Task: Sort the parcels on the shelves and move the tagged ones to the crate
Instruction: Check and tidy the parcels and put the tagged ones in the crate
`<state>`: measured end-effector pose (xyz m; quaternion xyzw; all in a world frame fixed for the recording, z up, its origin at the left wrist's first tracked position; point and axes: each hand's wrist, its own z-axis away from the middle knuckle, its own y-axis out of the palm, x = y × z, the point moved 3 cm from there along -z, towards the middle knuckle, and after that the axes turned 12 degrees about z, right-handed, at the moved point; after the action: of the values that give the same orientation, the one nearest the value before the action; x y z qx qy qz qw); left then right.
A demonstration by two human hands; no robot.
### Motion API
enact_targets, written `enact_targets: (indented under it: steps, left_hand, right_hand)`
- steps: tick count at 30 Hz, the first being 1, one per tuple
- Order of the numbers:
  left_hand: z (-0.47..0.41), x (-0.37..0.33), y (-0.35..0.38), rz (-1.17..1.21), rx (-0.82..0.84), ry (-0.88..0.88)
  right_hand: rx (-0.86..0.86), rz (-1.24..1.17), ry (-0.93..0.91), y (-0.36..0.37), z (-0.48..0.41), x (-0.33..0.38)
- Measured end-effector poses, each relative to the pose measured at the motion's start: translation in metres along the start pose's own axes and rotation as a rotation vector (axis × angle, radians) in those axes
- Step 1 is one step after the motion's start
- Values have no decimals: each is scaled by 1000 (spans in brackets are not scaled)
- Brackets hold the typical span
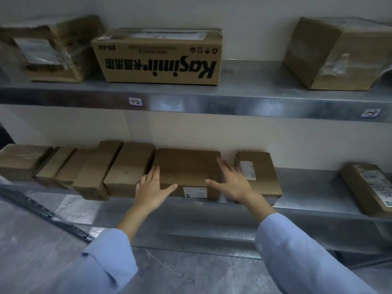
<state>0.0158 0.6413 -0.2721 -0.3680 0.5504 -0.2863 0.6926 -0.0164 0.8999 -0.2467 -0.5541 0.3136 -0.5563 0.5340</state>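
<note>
Two steel shelves run along a pale wall. On the lower shelf (pixel 307 187), about mid-way along at the front edge, lies a flat brown box (pixel 188 166). The left hand (pixel 151 187) lies against its left end and the right hand (pixel 231 181) on its right end. The fingers of both are straight and spread, thumbs reaching across the front face; neither is curled round anything.

The box looks like stiff, plain cardboard, wide and low, and probably light. Its dry, matt faces should not slip. Taking it by the two short ends, palms pressing inward, seems the sound hold, since neighbours stand close on both sides. A small white label (pixel 195 192) sits on its front face, its print too small to read.

To its left a row of boxes (pixel 118 168) is packed tight, touching it. Just right is a carton (pixel 257 172) with a white sticker, and well apart a long carton (pixel 369 187) with blurred print.

On the upper shelf (pixel 244 81) a Kasimir box (pixel 157 58) stands upside down, the brand name in bold black beside Chinese characters. A handwritten tag (pixel 135 102) on the shelf edge seems to read "+2". No crate is in view.
</note>
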Motion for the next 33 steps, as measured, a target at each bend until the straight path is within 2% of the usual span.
enact_targets:
  steps: [7, 13, 19, 23, 33]
  left_hand:
    - [-21, 20, 3, 95, 64, 15]
    - [-19, 26, 9, 133, -20, 35]
    - [-25, 27, 15, 273, 9, 70]
    - [-27, 32, 18, 395, 5, 26]
    - [-23, 40, 22, 497, -74, 47]
  right_hand:
    - [49, -134, 73, 28, 5, 4]
    - [97, -152, 110, 36, -5, -3]
    - [90, -214, 146, 45, -14, -7]
    - [57, -267, 133, 50, -18, -7]
    - [-68, -278, 125, 52, -21, -11]
